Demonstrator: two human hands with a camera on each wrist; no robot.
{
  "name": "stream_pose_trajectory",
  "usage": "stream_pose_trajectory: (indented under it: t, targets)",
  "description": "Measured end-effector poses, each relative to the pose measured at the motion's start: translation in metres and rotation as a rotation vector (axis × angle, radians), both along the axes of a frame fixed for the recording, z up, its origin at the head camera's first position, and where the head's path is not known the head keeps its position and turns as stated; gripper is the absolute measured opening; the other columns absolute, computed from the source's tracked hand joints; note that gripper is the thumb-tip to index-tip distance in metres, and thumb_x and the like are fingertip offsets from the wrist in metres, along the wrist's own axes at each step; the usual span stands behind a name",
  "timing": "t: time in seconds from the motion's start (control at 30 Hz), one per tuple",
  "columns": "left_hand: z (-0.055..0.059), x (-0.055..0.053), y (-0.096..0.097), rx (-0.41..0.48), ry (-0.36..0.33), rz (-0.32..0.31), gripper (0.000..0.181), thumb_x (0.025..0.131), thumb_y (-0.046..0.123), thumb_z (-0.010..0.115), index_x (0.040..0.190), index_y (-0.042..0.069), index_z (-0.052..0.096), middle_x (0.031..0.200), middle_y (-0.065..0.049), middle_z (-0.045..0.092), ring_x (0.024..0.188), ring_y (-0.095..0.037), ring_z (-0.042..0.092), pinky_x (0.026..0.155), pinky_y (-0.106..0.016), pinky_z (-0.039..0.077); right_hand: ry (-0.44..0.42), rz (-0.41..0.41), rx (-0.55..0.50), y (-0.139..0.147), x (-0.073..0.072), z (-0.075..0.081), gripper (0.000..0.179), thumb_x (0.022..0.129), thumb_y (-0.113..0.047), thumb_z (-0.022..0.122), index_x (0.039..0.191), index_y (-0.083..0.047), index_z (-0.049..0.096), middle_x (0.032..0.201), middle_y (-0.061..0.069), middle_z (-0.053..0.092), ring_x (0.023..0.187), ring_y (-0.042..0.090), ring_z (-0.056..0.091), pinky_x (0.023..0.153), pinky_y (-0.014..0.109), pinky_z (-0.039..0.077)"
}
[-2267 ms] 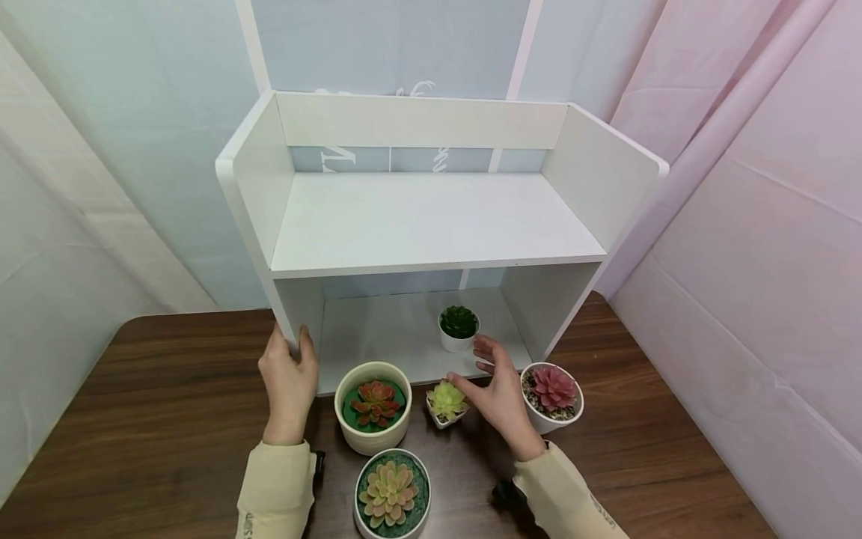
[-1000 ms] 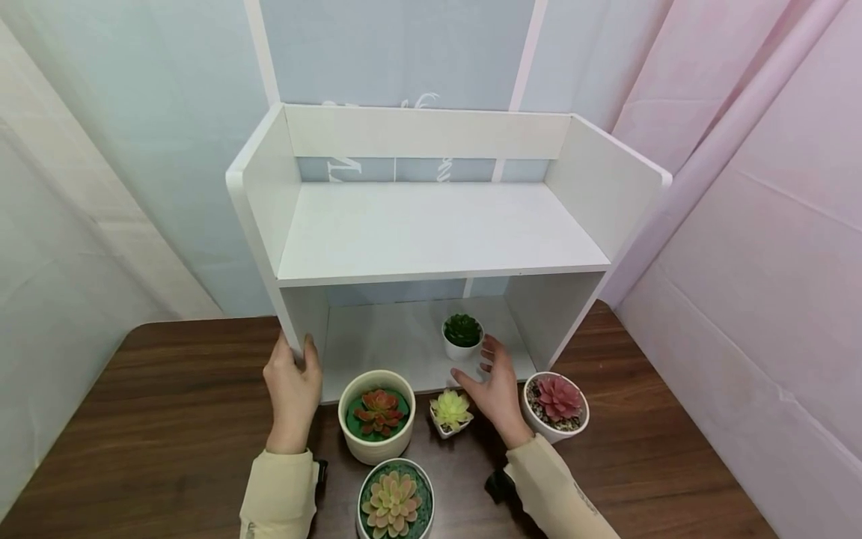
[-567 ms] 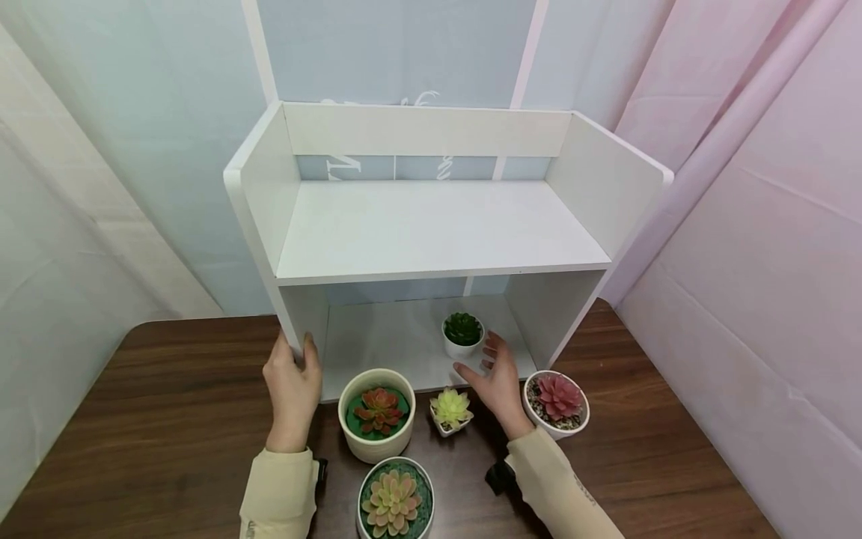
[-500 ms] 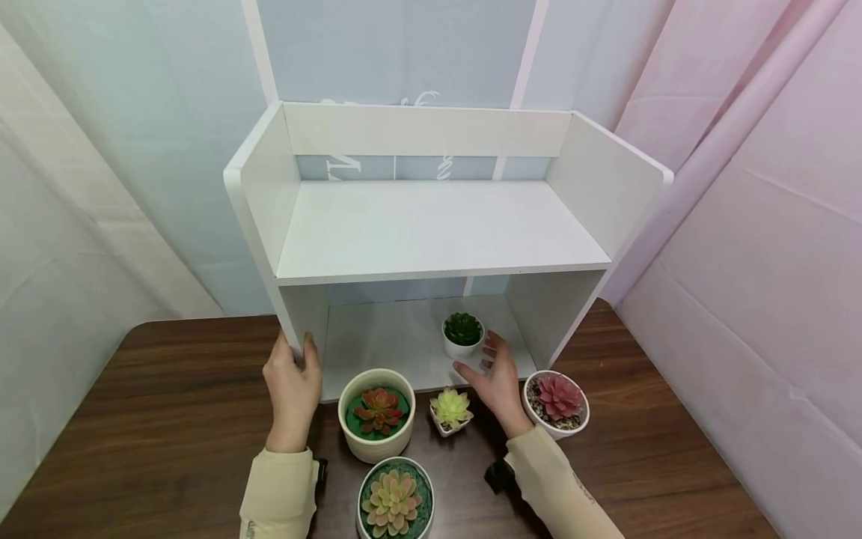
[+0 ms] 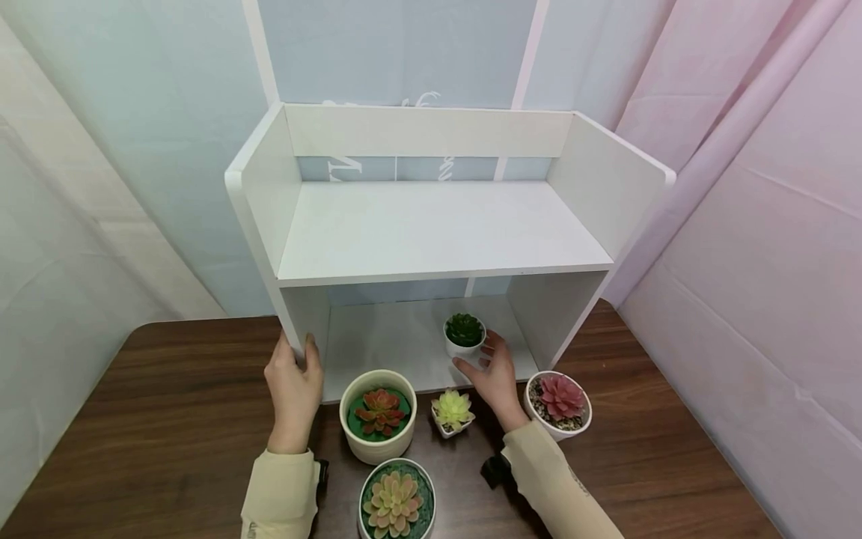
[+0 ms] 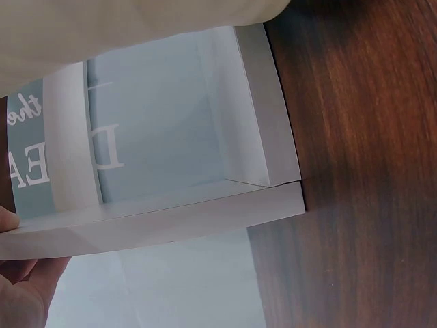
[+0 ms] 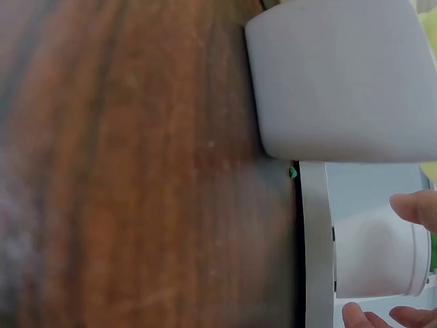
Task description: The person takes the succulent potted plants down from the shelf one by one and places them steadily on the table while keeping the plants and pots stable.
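Note:
My left hand (image 5: 294, 385) grips the front edge of the left side panel of a white two-tier shelf (image 5: 438, 232), thumb inside and fingers outside. A small dark green succulent in a white pot (image 5: 464, 333) stands on the lower tier. Around its right and front sides is my right hand (image 5: 497, 380), thumb and fingers spread. In the right wrist view, small gaps show between the fingers and this white pot (image 7: 375, 253). A lime-green succulent in a small square pot (image 5: 452, 412) stands on the table just left of the right wrist.
A red succulent in a cream pot (image 5: 378, 416) and a peach-green succulent in a round pot (image 5: 396, 500) stand before the shelf. Right of the right hand is a pink succulent in a white pot (image 5: 558, 404). All rest on the dark wooden table (image 5: 168, 419).
My right hand has left the lime-green succulent and moved up beside the dark green one; its fingers have just drawn slightly closer to that pot. The left hand keeps its grip on the shelf.

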State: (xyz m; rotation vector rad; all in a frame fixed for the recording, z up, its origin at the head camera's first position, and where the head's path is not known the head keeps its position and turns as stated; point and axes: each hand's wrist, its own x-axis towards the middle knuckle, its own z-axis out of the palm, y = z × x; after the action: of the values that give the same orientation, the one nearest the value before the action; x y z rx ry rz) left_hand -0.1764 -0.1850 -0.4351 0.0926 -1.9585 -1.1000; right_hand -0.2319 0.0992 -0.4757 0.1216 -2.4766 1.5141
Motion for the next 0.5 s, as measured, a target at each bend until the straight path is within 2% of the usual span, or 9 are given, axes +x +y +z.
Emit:
stream_pose_trajectory:
  t: [0.5]
  targets:
    - [-0.0013, 0.0015, -0.0011, -0.007, -0.001, -0.011, 0.031, 0.092, -0.003, 0.055, 0.122, -0.012, 0.054, 0.109, -0.034, 0.062, 0.095, -0.051, 0.062, 0.065, -0.062, 0.051, 0.03, -0.006, -0.03, -0.0024, -0.0095, -0.0066, 0.072, 0.078, -0.009, 0.077, 0.136, 0.009, 0.039, 0.125, 0.029, 0.051, 0.108, 0.043, 0.057, 0.088, 0.05, 0.05]
